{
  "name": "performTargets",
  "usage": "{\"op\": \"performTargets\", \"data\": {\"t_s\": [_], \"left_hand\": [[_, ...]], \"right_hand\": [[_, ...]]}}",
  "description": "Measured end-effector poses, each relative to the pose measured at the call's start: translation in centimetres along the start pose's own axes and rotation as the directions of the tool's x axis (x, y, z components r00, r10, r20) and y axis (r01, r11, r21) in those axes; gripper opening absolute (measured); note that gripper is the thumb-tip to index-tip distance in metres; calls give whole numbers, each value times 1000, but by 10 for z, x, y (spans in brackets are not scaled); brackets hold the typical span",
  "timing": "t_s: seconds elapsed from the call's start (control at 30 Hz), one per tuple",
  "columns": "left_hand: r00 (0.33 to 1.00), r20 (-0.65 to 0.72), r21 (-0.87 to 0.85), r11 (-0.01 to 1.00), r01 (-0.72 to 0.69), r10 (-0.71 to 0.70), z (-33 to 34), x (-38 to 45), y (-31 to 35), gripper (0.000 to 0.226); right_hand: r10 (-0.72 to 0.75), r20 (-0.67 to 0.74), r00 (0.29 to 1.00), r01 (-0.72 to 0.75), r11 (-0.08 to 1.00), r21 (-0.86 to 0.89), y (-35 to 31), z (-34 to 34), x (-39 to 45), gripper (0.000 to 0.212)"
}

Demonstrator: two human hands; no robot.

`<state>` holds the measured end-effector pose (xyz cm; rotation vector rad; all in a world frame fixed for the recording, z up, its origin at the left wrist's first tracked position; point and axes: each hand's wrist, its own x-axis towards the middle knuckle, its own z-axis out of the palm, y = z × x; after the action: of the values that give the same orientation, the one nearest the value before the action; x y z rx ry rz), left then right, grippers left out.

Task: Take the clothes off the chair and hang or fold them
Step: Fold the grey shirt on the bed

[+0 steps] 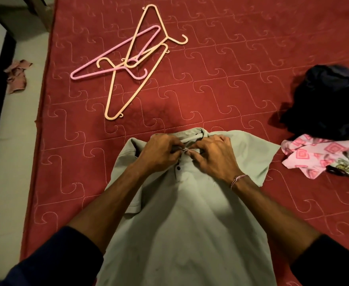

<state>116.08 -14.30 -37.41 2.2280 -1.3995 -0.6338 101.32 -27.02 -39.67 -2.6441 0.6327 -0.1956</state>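
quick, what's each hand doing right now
Left hand: closed, pinching the placket of the pale grey-green polo shirt just below the collar.
Right hand: closed, pinching the same placket from the other side.

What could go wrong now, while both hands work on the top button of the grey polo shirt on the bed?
1. The left hand and right hand pinch the placket of the polo shirt near the collar; pulling may bunch the flat-lying front.
2. The left sleeve is already folded under, so a fold made now could come out uneven.
3. The hangers lie tangled; lifting one might drag others.
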Motion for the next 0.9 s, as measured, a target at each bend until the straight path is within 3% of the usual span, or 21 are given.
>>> {"op": "performTargets", "data": {"t_s": [0.1, 0.2, 0.27, 0.4, 0.5, 0.57, 0.67, 0.8, 0.87, 0.9], "left_hand": [[988, -143, 55, 996, 70, -61, -3, -3, -4, 20], [909, -394, 154, 965, 213, -138, -3, -9, -17, 31], [864, -476, 162, 949, 270, -164, -2, -15, -18, 27], [885, -443, 11, 986, 169, -147, 6, -20, 14, 12], [939, -288, -201, 970, 134, -190, 17, -20, 44, 21], [956, -109, -456, 868, 195, -272, 24, -22, 66, 26], [896, 53, -757, 567, 324, -442, 30, -27, 97, 33], [798, 187, -880, 264, 395, -573, 19, -39, 115, 24], [756, 277, -884, 151, 442, -593, 9, -50, 124, 18], [737, 279, -874, 156, 460, -615, 4, -57, 129, 13]], "right_hand": [[-10, -81, 997, 6, 999, -51, 11, -5, 7, 47], [84, -25, 996, -86, 986, -140, 27, -15, 13, 64], [190, 35, 981, -177, 957, -232, 37, -24, 13, 67], [351, 100, 931, -318, 915, -250, 38, -38, 8, 42], [384, 100, 918, -380, 923, -59, 22, -48, 2, 34], [347, 100, 932, -358, 927, 114, 8, -58, -6, 31], [239, 139, 961, -271, 913, 303, -14, -77, -27, 4], [103, 345, 933, -279, 812, 513, -28, -106, -63, 23], [22, 494, 869, -351, 730, 587, -32, -120, -78, 32], [-13, 579, 815, -428, 661, 617, -36, -128, -86, 39]]}}
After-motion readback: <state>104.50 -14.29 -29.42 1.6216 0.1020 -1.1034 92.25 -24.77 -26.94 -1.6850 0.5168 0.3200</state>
